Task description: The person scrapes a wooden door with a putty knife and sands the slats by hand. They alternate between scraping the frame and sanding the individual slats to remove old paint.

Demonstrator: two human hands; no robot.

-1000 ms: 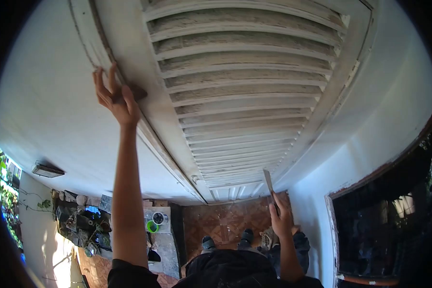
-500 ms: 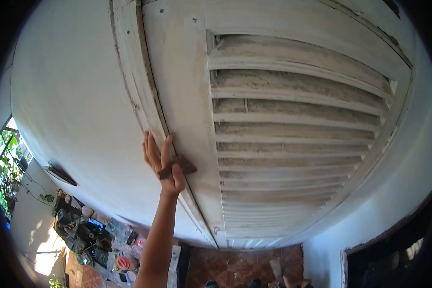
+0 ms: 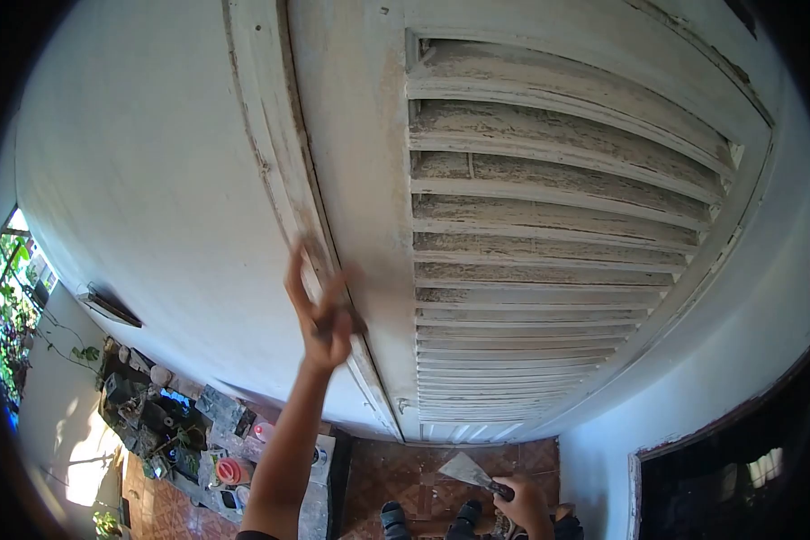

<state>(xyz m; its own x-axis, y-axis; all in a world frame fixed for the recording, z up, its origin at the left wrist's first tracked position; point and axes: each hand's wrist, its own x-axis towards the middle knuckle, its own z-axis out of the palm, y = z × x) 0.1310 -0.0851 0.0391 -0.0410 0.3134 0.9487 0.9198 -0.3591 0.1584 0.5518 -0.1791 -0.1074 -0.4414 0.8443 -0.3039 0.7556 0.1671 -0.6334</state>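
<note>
My left hand [image 3: 327, 315] is raised against the edge of a white louvered door [image 3: 382, 180], near its wooden frame [image 3: 288, 144]. A small dark brown piece [image 3: 355, 321], which looks like folded sandpaper, is pinched between its thumb and fingers. Motion blurs the fingers. Low at the bottom of the view, my right hand [image 3: 526, 506] is closed round the dark handle of a putty knife [image 3: 463, 470]. Its broad metal blade points up and left, apart from the door. The slats [image 3: 549, 184] have worn, dirty-looking paint.
At lower left, a stone ledge [image 3: 319, 490] holds a pink container [image 3: 232, 470], rocks and assorted items. Brown tiles [image 3: 387, 459] cover the floor, where my sandaled feet [image 3: 393, 517] stand. A dark window opening [image 3: 711, 486] lies at lower right; a white wall [image 3: 153, 180] is on the left.
The putty knife and my right hand have come further into view at the bottom. My left hand has shifted slightly right along the frame, still with the brown piece. The view has tilted slightly downward.
</note>
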